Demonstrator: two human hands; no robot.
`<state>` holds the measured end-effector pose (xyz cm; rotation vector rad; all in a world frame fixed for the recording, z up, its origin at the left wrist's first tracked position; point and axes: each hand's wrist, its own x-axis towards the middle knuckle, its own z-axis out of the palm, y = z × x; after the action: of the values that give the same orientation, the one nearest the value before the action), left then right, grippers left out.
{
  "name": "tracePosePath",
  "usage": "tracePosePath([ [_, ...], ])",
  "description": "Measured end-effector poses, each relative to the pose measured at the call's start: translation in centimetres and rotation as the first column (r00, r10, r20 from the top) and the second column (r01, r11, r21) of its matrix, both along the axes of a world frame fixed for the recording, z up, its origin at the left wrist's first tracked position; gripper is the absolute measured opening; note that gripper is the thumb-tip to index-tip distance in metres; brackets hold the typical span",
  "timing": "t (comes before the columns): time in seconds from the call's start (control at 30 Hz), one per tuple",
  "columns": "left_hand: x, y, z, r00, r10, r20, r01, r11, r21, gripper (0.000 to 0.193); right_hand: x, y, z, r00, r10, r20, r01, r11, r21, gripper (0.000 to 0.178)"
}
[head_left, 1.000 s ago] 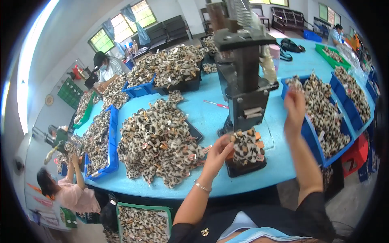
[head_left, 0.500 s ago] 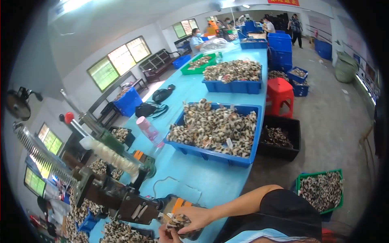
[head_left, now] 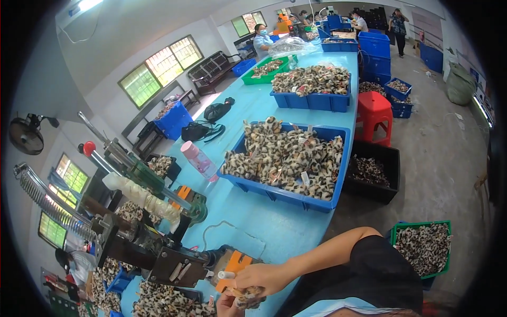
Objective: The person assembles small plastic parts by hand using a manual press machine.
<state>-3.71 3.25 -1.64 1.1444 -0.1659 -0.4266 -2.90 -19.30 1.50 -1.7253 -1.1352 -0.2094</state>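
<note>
Low in the view, my right hand [head_left: 262,278] is closed on a small spotted plush piece [head_left: 249,298]. My left hand [head_left: 228,305] pinches the same piece from below, partly cut off by the lower edge. Just past the right fingertips is a white cylindrical piece [head_left: 226,274], beside the orange block [head_left: 236,264] on the base of a hand-lever press. I cannot tell whether the cylinder touches the plush piece. The dark press body [head_left: 177,267] stands just left of my hands. To its left lies a heap of similar spotted plush pieces [head_left: 163,302].
A blue tray [head_left: 285,199] full of plush pieces stands on the light blue table [head_left: 211,235], with a pink bottle [head_left: 198,160] beside it. A second lever press [head_left: 150,179] rises behind. At right are a red stool [head_left: 373,116], a black crate [head_left: 393,182] and a green crate [head_left: 448,238]. Co-workers sit farther off.
Both hands with the plush piece have shifted slightly right in the view, and the plush is turned lower. The white cylinder now shows by the orange block. The whole view has shifted a little.
</note>
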Motion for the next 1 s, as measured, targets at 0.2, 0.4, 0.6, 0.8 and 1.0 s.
tracePosePath([
  [0.2, -0.3, -1.0, -0.2, 0.983, 0.100, 0.153, -0.120, 0.984, 0.129, 0.022, -0.1, 0.3, -1.7, 0.992, -0.066, -0.105, 0.072, 0.996, 0.053, 0.031],
  [0.4, 0.8, -2.8, -0.8, 0.855, 0.213, 0.473, -0.338, 0.920, 0.198, 0.038, -0.5, 1.7, -2.4, 0.945, -0.117, -0.306, 0.138, 0.989, 0.049, 0.038],
  [0.6, -1.8, -5.5, 3.4, 0.795, 0.352, 0.494, -0.535, 0.790, 0.299, 0.007, -0.2, 2.0, -2.6, 0.936, -0.139, -0.324, 0.174, 0.982, 0.079, 0.039],
  [0.8, -0.7, -5.1, 0.7, 0.849, 0.402, 0.342, -0.495, 0.831, 0.253, 0.003, -0.9, 1.5, -1.1, 0.877, -0.464, -0.125, 0.462, 0.886, -0.045, 0.032],
  [1.0, 0.3, -5.2, 1.5, 0.892, 0.450, 0.052, -0.446, 0.892, -0.073, 0.011, 2.8, 2.6, -0.8, 0.833, -0.538, -0.128, 0.501, 0.833, -0.234, 0.027],
])
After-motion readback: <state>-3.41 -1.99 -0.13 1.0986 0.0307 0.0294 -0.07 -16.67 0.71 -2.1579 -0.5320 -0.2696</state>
